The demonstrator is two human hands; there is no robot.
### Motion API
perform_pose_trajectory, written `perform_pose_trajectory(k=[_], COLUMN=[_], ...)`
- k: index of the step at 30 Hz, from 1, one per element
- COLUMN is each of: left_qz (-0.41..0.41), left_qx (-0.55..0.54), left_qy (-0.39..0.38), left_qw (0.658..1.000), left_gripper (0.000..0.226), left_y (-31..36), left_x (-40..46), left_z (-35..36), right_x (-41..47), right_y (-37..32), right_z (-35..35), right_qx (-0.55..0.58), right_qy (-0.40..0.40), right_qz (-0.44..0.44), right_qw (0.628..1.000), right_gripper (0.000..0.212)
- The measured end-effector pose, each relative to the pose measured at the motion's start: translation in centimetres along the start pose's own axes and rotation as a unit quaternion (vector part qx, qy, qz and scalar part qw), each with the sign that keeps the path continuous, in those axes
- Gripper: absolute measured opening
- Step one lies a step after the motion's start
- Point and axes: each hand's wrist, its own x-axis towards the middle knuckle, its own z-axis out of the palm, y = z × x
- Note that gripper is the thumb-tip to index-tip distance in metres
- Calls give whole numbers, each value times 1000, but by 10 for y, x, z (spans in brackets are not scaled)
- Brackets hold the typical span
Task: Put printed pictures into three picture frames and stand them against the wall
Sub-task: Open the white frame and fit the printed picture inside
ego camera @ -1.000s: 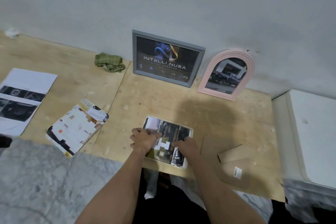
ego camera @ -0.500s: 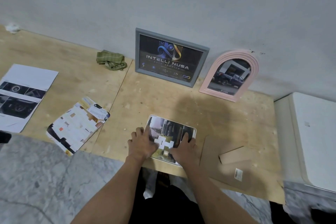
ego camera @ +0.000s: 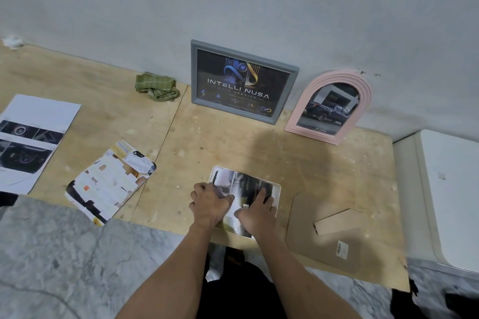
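A white rounded frame (ego camera: 277,190) lies flat on the plywood with a dark printed picture (ego camera: 245,185) laid in it. My left hand (ego camera: 210,203) rests on the picture's left part, fingers flat and thumb pointing right. My right hand (ego camera: 258,211) presses on its right part with fingers spread. A grey frame (ego camera: 243,80) with a dark logo print and a pink arched frame (ego camera: 334,107) with a truck photo lean against the wall. A brown cardboard frame back (ego camera: 326,230) with its stand lies to the right.
Printed sheets lie at the left: a white page with dark photos (ego camera: 31,140) and a cut-up colour print (ego camera: 111,180). A green cloth (ego camera: 156,87) sits by the wall. A white box (ego camera: 451,197) stands at the right. Marble floor (ego camera: 64,254) borders the plywood's near edge.
My hands shifted on the picture: the left moved from gripping its left edge to lying flat, the right slid up over the right side. The white puzzle-shaped scrap is now mostly hidden.
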Motion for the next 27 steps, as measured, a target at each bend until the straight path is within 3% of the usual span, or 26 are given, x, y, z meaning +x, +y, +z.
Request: perform_pose_trajectory(k=[3,8,14,18,27], left_qz=[-2,-8,0,11,-14], left_qx=[-8,-50,-15,26,31], left_qy=[-3,9,3,7,9], left_qw=[1000,999,1000,1000,999], left_gripper=[53,57,62,52,69], left_y=[3,5,2,2,4], left_x=[0,-3,-3,-4,-3], left_z=[4,7,6,6,14], right_x=[-3,-7,-4,-3,-5], right_y=[-1,-1,8,17,22], right_z=[3,0,-11,-15,-22], right_qx=[20,38,120,105,106], right_qy=[-18,21,14,21,6], right_qz=[-14,-21,-26,5,-8], right_qw=[1000,999,992,994,994], right_gripper=[97,99,77,84,94])
